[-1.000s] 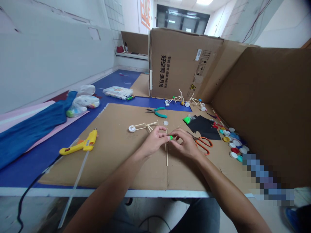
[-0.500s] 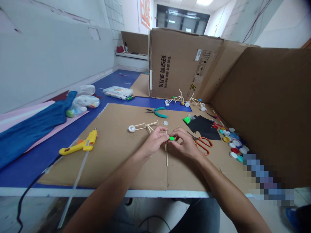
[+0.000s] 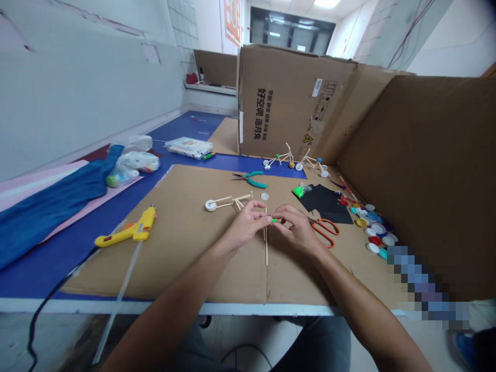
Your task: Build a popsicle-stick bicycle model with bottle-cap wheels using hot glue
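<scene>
Pinching small green lump (image 3: 274, 220) between narrow-set fingers of left hand (image 3: 250, 226) and right hand (image 3: 296, 227), above sticks (image 3: 266, 253) toward near edge of tabletop (image 3: 294, 309); two-handed grip probably because it's tiny. Scissors (image 3: 318, 222) beside right hand, likely for easy reach.

There are two bare hands (image 3: 247, 228), one bright-green lump (image 3: 274, 220), three pale wooden-stick models (image 3: 210, 205), one yellow glue gun (image 3: 141, 226), one pair of teal-handled pliers (image 3: 246, 177), one pair of orange-handled scissors (image 3: 316, 223) and over ten coloured round caps (image 3: 375, 240).
</scene>
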Demonstrator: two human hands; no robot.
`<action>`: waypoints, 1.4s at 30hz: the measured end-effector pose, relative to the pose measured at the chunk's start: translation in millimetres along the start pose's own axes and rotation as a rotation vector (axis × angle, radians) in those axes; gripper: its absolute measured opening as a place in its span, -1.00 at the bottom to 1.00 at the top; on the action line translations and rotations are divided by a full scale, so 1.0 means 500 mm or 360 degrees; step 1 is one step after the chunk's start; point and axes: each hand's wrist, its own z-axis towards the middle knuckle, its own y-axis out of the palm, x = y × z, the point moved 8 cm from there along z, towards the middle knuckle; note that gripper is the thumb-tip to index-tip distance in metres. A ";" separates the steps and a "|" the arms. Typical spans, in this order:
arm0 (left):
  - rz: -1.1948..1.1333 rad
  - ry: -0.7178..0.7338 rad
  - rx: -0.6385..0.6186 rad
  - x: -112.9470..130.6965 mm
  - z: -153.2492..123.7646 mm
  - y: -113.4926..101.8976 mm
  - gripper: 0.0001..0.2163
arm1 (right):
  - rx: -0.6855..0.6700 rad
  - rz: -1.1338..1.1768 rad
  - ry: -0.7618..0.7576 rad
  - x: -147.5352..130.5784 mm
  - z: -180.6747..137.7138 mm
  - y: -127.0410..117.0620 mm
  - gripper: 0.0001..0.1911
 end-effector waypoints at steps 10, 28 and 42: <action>-0.0018 -0.0033 0.0012 -0.009 0.004 -0.003 -0.50 | -0.0034 -0.0031 -0.0008 0.005 -0.002 0.003 -0.80; -0.0068 -0.0013 0.0068 -0.012 0.004 -0.003 -0.52 | 0.0054 -0.0119 -0.0100 -0.003 -0.002 0.005 -0.76; -0.0069 -0.0004 0.0061 -0.013 0.003 -0.002 -0.52 | 0.0096 -0.0155 -0.0084 -0.001 -0.005 0.002 -0.76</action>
